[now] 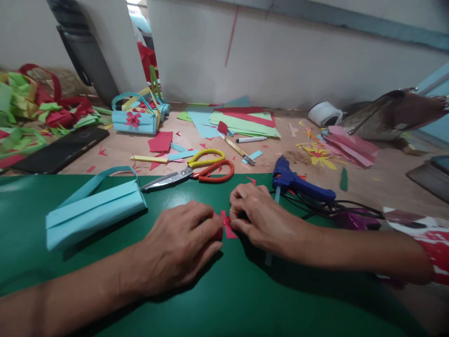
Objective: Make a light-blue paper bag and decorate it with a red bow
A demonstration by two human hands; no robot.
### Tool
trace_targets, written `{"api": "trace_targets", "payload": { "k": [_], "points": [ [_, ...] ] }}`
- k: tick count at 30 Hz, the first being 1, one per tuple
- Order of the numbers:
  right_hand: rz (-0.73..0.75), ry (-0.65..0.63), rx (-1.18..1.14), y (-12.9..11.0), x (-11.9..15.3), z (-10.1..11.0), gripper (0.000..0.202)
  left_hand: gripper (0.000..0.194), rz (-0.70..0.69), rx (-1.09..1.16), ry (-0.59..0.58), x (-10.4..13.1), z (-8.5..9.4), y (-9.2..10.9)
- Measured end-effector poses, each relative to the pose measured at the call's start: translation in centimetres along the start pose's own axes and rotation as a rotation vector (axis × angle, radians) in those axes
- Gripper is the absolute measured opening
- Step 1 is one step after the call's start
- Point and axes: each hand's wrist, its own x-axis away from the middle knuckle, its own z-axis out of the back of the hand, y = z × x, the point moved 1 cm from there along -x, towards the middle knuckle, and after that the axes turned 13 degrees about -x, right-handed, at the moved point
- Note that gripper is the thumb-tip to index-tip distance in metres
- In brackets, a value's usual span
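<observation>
**Red paper piece between both hands**

Your piece (230, 231) lies flat on the green mat (280, 299). Left hand (182, 243): fingers curled at red paper. Right hand (259, 215): fingers bent at its edge. Can't tell either pinch. Steady it, press lightly.

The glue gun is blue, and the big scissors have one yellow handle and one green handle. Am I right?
Not quite: the head view shows the scissors with one yellow handle and one orange handle. The glue gun is blue.
</observation>
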Motion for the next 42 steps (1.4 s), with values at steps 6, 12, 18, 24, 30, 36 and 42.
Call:
{"api": "trace_targets", "payload": {
  "k": [6, 12, 18, 24, 30, 36, 42],
  "points": [
    [-0.012, -0.008, 0.025, -0.3, -0.2, 0.1, 0.022, 0.023, -0.102, -0.024, -0.066, 0.1, -0.1, 0.3],
    [-0.026, -0.006, 0.050, -0.4, -0.6, 0.2, 0.021, 0.024, -0.103, -0.020, -0.080, -0.1, -0.1, 0.3],
    [-0.056, -0.031, 0.065, -0.9, -1.0, 0.4, 0.024, 0.024, -0.104, -0.019, -0.065, -0.1, 0.0, 0.3],
    [-0.081, -0.064, 0.088, -1.5, -1.1, 0.8, 0.024, 0.023, -0.103, -0.017, -0.076, -0.1, 0.2, 0.3],
    [-0.106, -0.080, 0.098, -1.9, -1.4, 1.0, 0.022, 0.023, -0.109, -0.008, -0.059, -0.2, 0.2, 0.3],
    [-0.108, -0.097, 0.088, -1.9, -1.5, 1.0, 0.021, 0.024, -0.104, -0.011, -0.064, -0.2, 0.1, 0.2],
    [-0.136, -0.129, 0.088, -2.3, -1.5, 1.4, 0.019, 0.023, -0.107, -0.009, -0.062, -0.3, 0.1, 0.2]
  ]
}}
